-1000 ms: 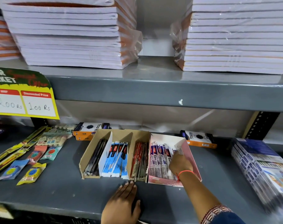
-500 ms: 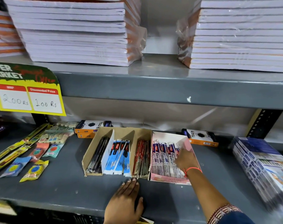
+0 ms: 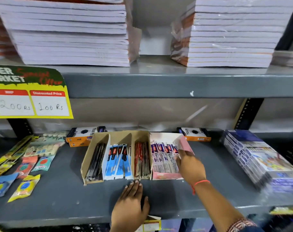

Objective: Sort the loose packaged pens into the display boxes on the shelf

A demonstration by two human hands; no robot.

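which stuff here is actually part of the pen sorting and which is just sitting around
Part of the job:
- brown divided box
- black pens, blue pen packets, red pens
- pink box with purple pen packets
- right hand at the pink box
- left hand flat on the shelf

Just lying about:
- notebook stacks
- price sign
- eraser packets
- orange boxes

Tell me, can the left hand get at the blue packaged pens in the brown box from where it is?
Probably yes. The left hand lies flat on the shelf just in front of the brown box, and the blue packaged pens stand uncovered in its open middle compartment, nothing between.
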